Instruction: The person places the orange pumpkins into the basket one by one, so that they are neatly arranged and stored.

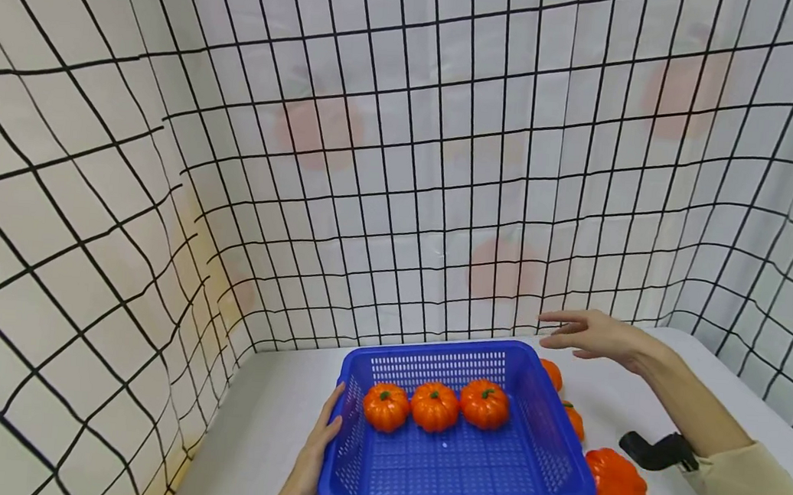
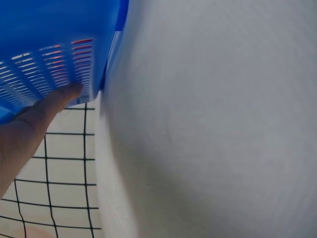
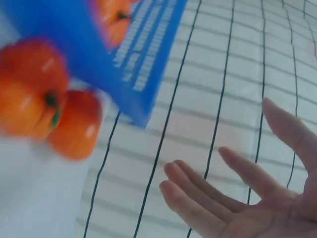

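A blue plastic basket (image 1: 450,466) with slotted walls holds three small orange pumpkins in a row: a left pumpkin (image 1: 386,407), a middle pumpkin (image 1: 434,407) and a right pumpkin (image 1: 485,404). My left hand (image 1: 309,452) rests against the outside of its left wall, and in the left wrist view a straight finger (image 2: 64,94) lies on the slots. Past the back right corner, my right hand (image 1: 587,334) hovers with fingers spread, holding nothing; the right wrist view shows its palm side (image 3: 247,198).
Outside the basket's right wall sit a large orange pumpkin (image 1: 618,485) and two partly hidden ones, a middle one (image 1: 574,422) and a far one (image 1: 552,374). Black wire mesh (image 1: 438,139) encloses the white table (image 1: 246,421) at the back and sides.
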`<state>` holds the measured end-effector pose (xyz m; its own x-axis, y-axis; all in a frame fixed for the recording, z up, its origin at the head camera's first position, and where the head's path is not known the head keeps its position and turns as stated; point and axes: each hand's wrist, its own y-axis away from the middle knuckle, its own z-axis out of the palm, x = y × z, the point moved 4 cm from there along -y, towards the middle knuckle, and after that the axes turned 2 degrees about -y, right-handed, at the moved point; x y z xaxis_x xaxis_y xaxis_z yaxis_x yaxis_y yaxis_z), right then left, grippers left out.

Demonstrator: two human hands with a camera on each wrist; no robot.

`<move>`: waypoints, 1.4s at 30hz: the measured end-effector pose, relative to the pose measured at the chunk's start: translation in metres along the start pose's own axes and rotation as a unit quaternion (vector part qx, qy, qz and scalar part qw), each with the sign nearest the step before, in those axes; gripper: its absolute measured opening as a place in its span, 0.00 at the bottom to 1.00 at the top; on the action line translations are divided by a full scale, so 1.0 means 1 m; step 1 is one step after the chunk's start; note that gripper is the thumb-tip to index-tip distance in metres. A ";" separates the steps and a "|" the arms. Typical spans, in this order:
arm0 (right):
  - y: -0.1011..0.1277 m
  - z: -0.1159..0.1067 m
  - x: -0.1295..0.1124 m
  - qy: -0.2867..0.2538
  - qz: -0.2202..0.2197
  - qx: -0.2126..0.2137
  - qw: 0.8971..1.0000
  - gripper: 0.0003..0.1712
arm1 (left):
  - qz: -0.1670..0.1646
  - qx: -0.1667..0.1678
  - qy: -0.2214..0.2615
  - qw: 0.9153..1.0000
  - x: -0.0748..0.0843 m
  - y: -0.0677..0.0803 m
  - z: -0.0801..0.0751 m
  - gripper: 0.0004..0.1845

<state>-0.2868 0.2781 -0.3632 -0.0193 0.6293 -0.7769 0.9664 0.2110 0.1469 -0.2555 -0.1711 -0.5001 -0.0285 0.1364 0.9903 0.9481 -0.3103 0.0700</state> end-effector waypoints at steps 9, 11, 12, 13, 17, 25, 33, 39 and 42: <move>0.056 -0.013 0.053 0.081 0.011 0.002 0.997 0.46 | -0.008 -0.011 0.011 1.000 0.002 0.002 -0.001 0.35; 0.068 -0.009 0.065 0.077 0.006 -0.004 0.997 0.45 | -0.011 -0.012 0.013 1.000 0.002 0.002 -0.001 0.35; 0.074 -0.006 0.071 0.074 0.002 -0.008 0.997 0.44 | -0.012 -0.010 0.012 1.000 0.002 0.002 -0.001 0.35; 0.080 -0.002 0.077 0.069 0.000 -0.011 0.998 0.43 | -0.012 -0.009 0.011 1.000 0.002 0.002 -0.001 0.35; 0.100 0.018 0.101 0.048 0.004 -0.029 0.998 0.43 | -0.014 -0.003 0.008 1.000 0.001 0.001 0.000 0.36; 0.112 0.055 0.134 -0.010 -0.029 -0.070 0.997 0.48 | -0.019 -0.010 0.013 1.000 0.001 0.002 0.000 0.36; 0.113 0.070 0.142 -0.030 -0.034 -0.086 0.995 0.50 | -0.007 -0.026 0.026 0.999 0.001 0.003 0.001 0.34; 0.112 0.072 0.137 -0.036 -0.044 -0.078 0.995 0.49 | -0.019 -0.020 0.027 0.999 0.002 0.003 0.001 0.35; 0.113 0.072 0.135 -0.041 -0.061 -0.075 0.994 0.46 | -0.023 -0.018 0.023 0.999 0.003 0.003 0.001 0.35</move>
<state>-0.1615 0.3330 -0.4960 -0.1082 0.5308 -0.8406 0.9084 0.3963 0.1333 -0.2526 -0.1712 -0.4972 -0.0870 0.1090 0.9902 0.9338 -0.3375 0.1192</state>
